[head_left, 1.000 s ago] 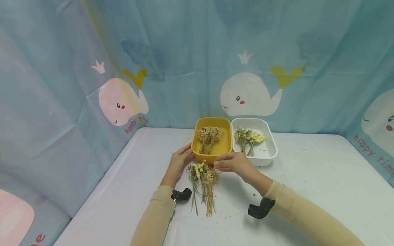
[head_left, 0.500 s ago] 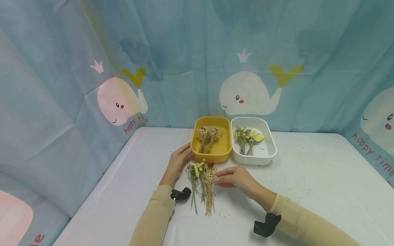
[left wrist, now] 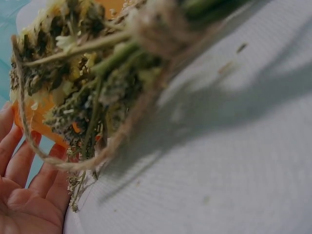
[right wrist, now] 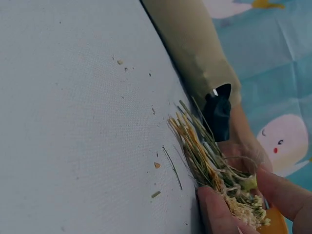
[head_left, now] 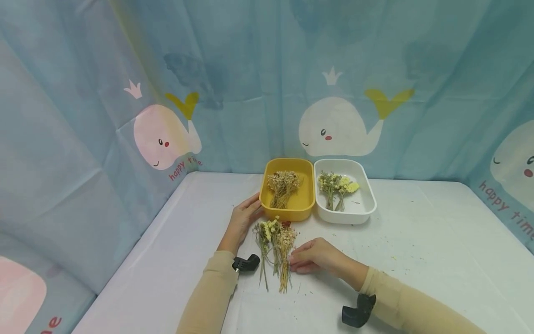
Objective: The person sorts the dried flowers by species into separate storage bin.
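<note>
Three bunches of dried flowers lie side by side on the white table. The right-hand one, a cream dried flower bunch with straw-coloured stems, is at the fingertips of my right hand. In the right wrist view its tied stems show between thumb and fingers, which stand apart. A yellow dried flower bunch lies at the left; red blooms peek out behind. My left hand rests with extended fingers against the left wall of the yellow box; twine loops across the left wrist view.
Inside the yellow box lies a dried bunch. A white box stands against its right side and holds yellow-green flowers. Bits of stem and petal are scattered on the table. A whale-print curtain hangs behind.
My right hand has come down from in front of the yellow box toward me, alongside the right-hand bunch to its stems. My left hand has stayed at the box.
</note>
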### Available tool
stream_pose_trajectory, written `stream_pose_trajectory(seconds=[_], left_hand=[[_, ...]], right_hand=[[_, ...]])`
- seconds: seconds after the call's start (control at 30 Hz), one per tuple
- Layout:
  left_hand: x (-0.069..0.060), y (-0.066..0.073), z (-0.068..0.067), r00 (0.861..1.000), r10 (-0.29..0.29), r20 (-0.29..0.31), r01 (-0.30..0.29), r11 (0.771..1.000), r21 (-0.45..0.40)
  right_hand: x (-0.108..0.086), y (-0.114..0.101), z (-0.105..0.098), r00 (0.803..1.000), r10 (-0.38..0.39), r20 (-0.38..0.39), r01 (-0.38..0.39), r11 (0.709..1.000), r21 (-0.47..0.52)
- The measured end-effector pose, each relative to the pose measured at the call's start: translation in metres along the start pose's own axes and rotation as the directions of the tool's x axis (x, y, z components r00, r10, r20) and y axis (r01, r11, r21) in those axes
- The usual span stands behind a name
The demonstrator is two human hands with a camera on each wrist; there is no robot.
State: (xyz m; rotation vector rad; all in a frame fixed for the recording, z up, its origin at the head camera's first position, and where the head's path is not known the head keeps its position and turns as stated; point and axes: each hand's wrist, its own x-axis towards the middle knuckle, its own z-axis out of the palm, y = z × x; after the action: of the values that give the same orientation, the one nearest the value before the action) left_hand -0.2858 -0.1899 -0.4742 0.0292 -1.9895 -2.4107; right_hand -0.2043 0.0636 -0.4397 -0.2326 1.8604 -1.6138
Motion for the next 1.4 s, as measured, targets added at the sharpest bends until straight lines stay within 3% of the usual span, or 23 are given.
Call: stream_pose_trajectory(seconds=[0.17,0.67,1.03,1.4], left_hand=[[0.001,0.0,0.0,1.0,0.021,0.002,-0.021,0.999,0.028],[-0.001,0.003,0.0,1.0,-0.023,-0.005,0.023,1.0,-0.014],[-0.002,0.002,0.001,1.0,-0.021,-0.013,0.021,1.0,0.0],[-0.002,0.003,0.001,1.0,-0.027,-0.009,0.027,1.0,-0.004]], right_hand=[[0.007,0.0,0.002,0.997,0.072,0.006,-0.073,0.997,0.025],[0.017,-0.005,0.011,0.992,0.121,0.025,-0.123,0.987,0.106],[0.018,-0.004,0.017,0.99,0.138,0.031,-0.141,0.951,0.276],[0.023,-0.006,0.025,0.991,0.128,0.031,-0.131,0.93,0.344]])
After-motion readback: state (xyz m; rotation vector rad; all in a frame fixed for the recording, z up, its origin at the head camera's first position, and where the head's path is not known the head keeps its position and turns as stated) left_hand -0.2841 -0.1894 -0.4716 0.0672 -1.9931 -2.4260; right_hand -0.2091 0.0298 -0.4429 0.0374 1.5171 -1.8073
